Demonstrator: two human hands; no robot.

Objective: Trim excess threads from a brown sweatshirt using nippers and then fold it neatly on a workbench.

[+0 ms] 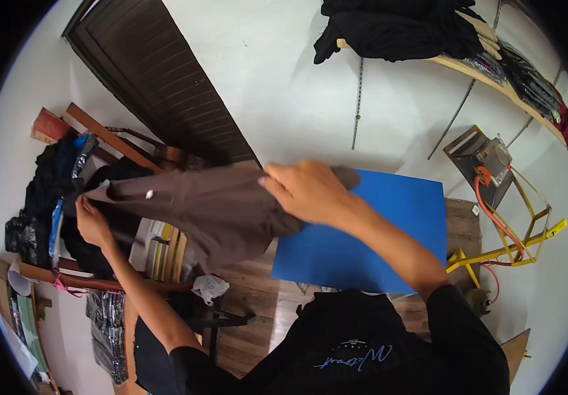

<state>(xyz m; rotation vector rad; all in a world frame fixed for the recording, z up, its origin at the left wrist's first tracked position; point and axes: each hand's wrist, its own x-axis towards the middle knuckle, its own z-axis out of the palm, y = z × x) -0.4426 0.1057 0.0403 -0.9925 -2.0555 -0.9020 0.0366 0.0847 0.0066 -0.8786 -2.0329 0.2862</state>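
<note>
A brown cloth garment (215, 207) is stretched in the air between my two hands, left of a blue rectangular board (392, 232). My left hand (91, 222) pinches its far left end, close to an opening and a small white spot on the fabric. At the right, my right hand (308, 192) grips its upper edge with curled fingers, above the board's left part. The garment's lower part hangs down between the hands, and a blurred dark end shows just beyond my right hand.
Dark clothes (52, 182) lie heaped on a wooden rack at left. A white plastic bag (210, 289) sits below the garment. A yellow metal stand (516, 242) with an orange hose is at right. Black clothes (402, 29) fill a wall shelf above. A dark slatted door (160, 79) stands upper left.
</note>
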